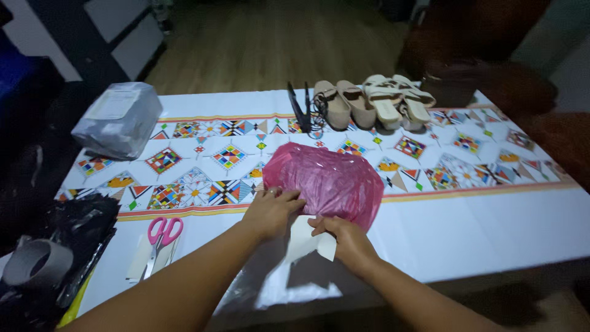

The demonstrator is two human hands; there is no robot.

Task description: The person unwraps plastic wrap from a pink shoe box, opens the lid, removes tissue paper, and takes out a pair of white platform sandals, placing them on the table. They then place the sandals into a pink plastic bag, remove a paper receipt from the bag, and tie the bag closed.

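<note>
Pink plastic bag (329, 181), bulging and crinkled, lies near the middle of the desk (491, 227), close to its near edge, on a white cloth with a band of bright geometric patterns. Left hand (270, 212) rests flat against the bag's near left side, its fingers (289, 198) pressed together and curled onto the plastic. Right hand (344, 237) sits just beside it at the bag's near edge; its fingers (322, 222) pinch a small white paper slip (310, 240) that touches the bag. Beneath both wrists a clear plastic sheet (289, 286) hangs over the near edge. Pink-handled scissors (161, 237) lie towards the near left corner, with a grey tape roll (35, 263) and black plastic bags (80, 224) at the left edge. A grey wrapped parcel (120, 120) occupies the far left corner. Along the far edge stand a black hair straightener (300, 106), tan sandals (344, 103) and cream sandals (398, 98).
</note>
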